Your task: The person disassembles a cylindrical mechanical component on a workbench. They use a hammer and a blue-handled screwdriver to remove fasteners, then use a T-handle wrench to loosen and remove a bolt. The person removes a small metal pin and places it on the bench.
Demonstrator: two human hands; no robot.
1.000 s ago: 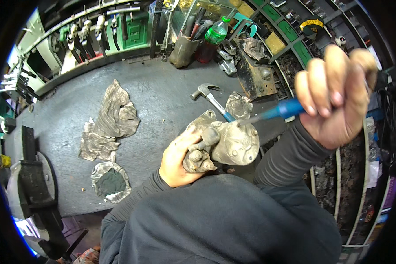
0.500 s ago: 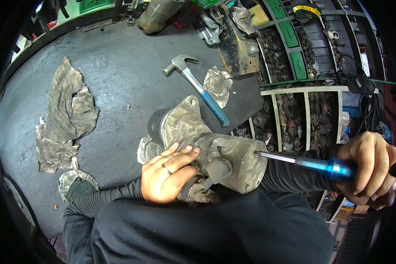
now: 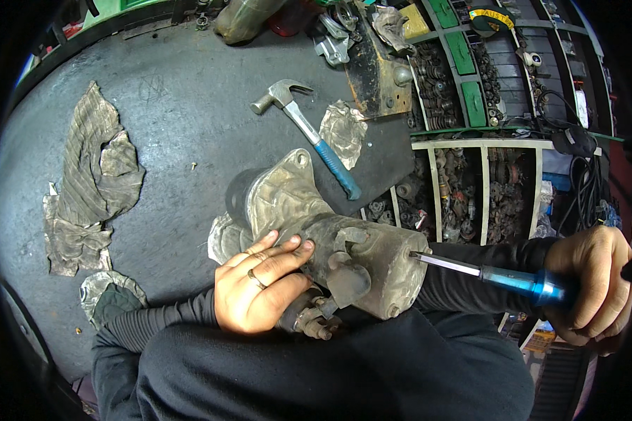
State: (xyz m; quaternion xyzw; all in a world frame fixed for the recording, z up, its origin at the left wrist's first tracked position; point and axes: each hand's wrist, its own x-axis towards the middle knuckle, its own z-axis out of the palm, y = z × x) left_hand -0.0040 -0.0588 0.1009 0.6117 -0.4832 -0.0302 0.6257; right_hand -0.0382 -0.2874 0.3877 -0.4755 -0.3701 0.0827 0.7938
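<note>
A worn grey metal starter motor (image 3: 358,245) lies at the table's near edge against my lap, its flanged nose toward the far left. My left hand (image 3: 260,288) holds it from the left side, fingers laid over the housing beside the smaller solenoid cylinder; the thumb is hidden. A ring is on one finger. My right hand (image 3: 593,284) is closed round the blue handle of a screwdriver (image 3: 516,282). Its shaft points left, with the tip at a screw spot on the motor's right end face.
A claw hammer (image 3: 305,130) with a blue handle lies beyond the motor, next to crumpled foil-like scrap (image 3: 344,133). Dirty rags (image 3: 95,168) spread at left. A metal bracket (image 3: 379,77) stands at the back. Shelves of parts (image 3: 463,189) fill the right.
The motor's right end has dipped slightly toward me, and the screwdriver has come with it, tip still at the end face. The whole view has shifted a little.
</note>
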